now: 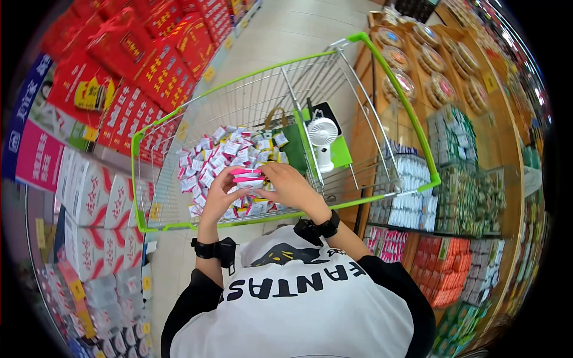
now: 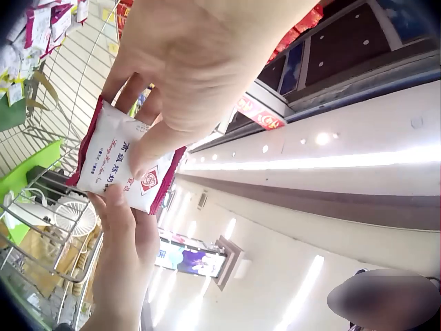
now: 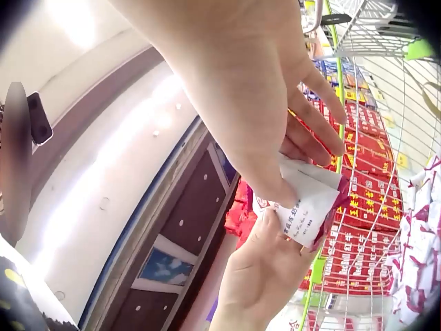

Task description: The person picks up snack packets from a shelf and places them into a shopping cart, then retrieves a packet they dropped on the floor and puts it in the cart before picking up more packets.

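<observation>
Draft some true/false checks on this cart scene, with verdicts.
1. The left hand and right hand both hold a white packet. True.
2. The fan is red. False: the fan is white.
3. The cart has a green rim. True.
4. The packet pile lies on the floor. False: the packet pile is inside the cart.
5. In the head view, red boxes stand right of the cart. False: the red boxes are on its left.
</observation>
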Tool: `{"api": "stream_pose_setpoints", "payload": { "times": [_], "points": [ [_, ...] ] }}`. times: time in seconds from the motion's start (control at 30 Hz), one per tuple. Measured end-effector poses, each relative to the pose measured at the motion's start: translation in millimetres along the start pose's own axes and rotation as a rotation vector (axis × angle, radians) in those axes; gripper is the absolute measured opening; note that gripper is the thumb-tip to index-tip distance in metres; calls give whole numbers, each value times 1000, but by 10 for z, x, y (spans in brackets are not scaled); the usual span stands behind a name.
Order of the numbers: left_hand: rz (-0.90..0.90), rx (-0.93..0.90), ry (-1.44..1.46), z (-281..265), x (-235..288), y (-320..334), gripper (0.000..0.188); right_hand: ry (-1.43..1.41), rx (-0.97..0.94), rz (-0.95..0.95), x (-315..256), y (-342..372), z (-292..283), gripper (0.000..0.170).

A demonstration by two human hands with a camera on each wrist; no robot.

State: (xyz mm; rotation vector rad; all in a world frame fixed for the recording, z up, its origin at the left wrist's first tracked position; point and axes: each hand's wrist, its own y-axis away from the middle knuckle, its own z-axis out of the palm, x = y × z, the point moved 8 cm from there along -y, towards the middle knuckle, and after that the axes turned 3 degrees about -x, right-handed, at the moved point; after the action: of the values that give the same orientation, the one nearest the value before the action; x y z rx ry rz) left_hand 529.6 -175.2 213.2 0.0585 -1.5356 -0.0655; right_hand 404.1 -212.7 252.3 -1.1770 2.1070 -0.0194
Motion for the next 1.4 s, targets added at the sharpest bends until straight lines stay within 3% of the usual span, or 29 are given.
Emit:
{"api": "stream_pose_setpoints", "payload": {
  "times": [0.27, 0.5, 0.63, 0.8, 1.03, 1.2, 1.4],
  "points": [
    [2, 180, 52, -199, -100, 282, 47, -203, -272, -39, 38, -240, 387, 42],
    [-2, 411, 76, -388, -477, 434, 50, -694, -355, 173, 263, -311, 736, 36],
    [-45, 530, 134, -437, -680, 467, 45, -691, -300, 209, 404, -324, 863, 36],
    [-182, 486, 113, -338, -774, 431, 39, -660, -315, 367, 654, -245, 1025, 35],
    [-251, 550, 93, -332, -959, 384, 35, -581, -303, 356, 756, -216, 1125, 36],
    [-327, 545, -8, -385, -1172, 386, 32, -471, -417, 336, 748, -227, 1207, 38],
    [-390, 534, 80, -320, -1263, 430, 33, -406, -481, 327, 764, -225, 1293, 38]
  ]
}}
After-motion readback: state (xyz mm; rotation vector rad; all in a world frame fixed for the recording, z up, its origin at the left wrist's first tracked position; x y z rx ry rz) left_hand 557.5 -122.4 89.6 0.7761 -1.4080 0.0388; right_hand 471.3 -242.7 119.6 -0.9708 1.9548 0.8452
